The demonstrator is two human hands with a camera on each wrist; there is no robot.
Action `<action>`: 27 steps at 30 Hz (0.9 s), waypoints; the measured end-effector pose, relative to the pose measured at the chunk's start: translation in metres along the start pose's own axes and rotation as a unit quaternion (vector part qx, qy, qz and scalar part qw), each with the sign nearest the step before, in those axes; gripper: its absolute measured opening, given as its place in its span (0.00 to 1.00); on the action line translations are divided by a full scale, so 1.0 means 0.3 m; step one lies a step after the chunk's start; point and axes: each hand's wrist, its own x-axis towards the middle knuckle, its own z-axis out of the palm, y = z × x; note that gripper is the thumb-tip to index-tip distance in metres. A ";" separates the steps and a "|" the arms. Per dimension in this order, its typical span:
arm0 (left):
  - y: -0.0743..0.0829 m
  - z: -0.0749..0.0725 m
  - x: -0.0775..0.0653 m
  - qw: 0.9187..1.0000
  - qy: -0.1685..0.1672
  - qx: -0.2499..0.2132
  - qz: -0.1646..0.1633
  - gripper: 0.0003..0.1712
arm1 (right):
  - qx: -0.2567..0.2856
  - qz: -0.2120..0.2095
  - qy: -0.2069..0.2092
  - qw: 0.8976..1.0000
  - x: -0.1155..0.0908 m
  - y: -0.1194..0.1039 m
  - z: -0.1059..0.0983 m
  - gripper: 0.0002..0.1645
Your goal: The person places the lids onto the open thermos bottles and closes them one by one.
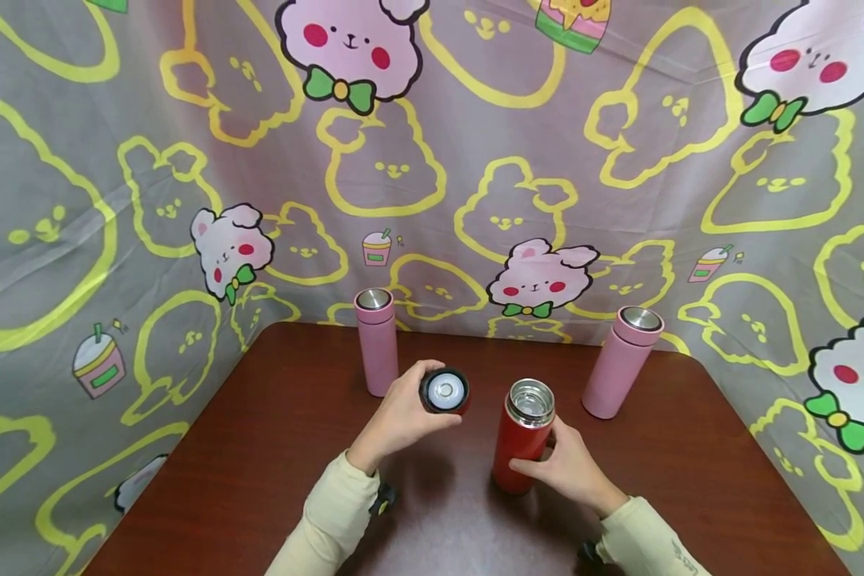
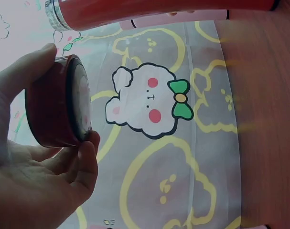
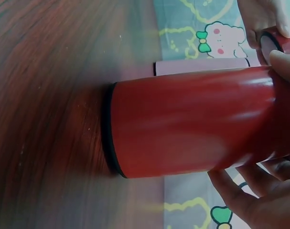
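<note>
My left hand [image 1: 407, 408] pinches a red lid [image 2: 51, 105] between thumb and fingers, up above the table. The lid's pale round underside, ringed in black, faces the head camera. My right hand [image 1: 566, 467] grips a red thermos bottle [image 1: 517, 448] round its body. With no lid on it, the bottle's shiny steel mouth [image 1: 532, 400] shows in the head view. In the right wrist view the black-edged base of the bottle [image 3: 183, 124] is close over the wood. The lid is to the left of the bottle's mouth, apart from it.
A pink thermos [image 1: 378, 352] with its lid on stands at the back left of the brown table [image 1: 274, 448]. Another pink thermos [image 1: 619, 372] stands at the back right, beyond my right hand. A patterned cloth [image 1: 432, 160] hangs behind and at both sides.
</note>
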 end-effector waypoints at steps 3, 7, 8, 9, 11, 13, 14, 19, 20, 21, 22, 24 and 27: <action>-0.004 0.007 0.001 1.000 0.003 -0.003 0.014 0.39 | 0.004 0.000 0.000 1.000 -0.005 -0.015 -0.004 0.38; -0.008 0.012 0.001 1.000 -0.003 -0.006 0.029 0.38 | 0.003 -0.002 0.001 1.000 -0.016 -0.066 -0.011 0.37; -0.009 0.013 0.001 0.999 -0.007 -0.010 0.031 0.38 | 0.004 -0.001 0.000 1.000 -0.018 -0.079 -0.013 0.36; -0.010 0.013 0.002 0.999 -0.010 -0.012 0.032 0.38 | 0.004 -0.001 -0.001 1.000 -0.021 -0.090 -0.015 0.36; -0.011 0.013 0.005 0.999 -0.016 -0.021 0.030 0.38 | 0.008 0.011 -0.006 1.000 -0.021 -0.097 -0.018 0.36; -0.011 0.012 0.007 0.999 -0.021 -0.034 0.022 0.40 | 0.010 0.020 -0.012 1.000 -0.022 -0.103 -0.019 0.36; -0.006 0.011 0.006 0.999 -0.022 -0.041 0.016 0.41 | 0.013 0.026 -0.015 0.999 -0.022 -0.102 -0.019 0.36; 0.068 -0.013 -0.005 0.995 -0.013 -0.098 -0.016 0.41 | 0.018 0.025 -0.036 0.999 -0.018 -0.063 -0.021 0.39; 0.085 -0.019 -0.007 0.994 -0.009 -0.108 -0.018 0.39 | 0.015 0.020 -0.040 0.999 -0.016 -0.047 -0.022 0.39; 0.097 -0.024 -0.009 0.993 -0.007 -0.116 -0.019 0.38 | 0.014 0.016 -0.043 0.999 -0.014 -0.031 -0.023 0.40; 0.103 -0.027 -0.009 0.993 -0.006 -0.117 -0.019 0.37 | 0.012 0.012 -0.046 0.999 -0.013 -0.017 -0.025 0.40; 0.110 -0.031 -0.009 0.993 -0.006 -0.117 -0.018 0.36 | 0.009 0.011 -0.048 0.999 -0.011 0.013 -0.027 0.41; 0.113 -0.035 -0.008 0.993 -0.007 -0.116 -0.015 0.36 | 0.000 0.002 -0.048 0.999 -0.015 0.029 -0.029 0.39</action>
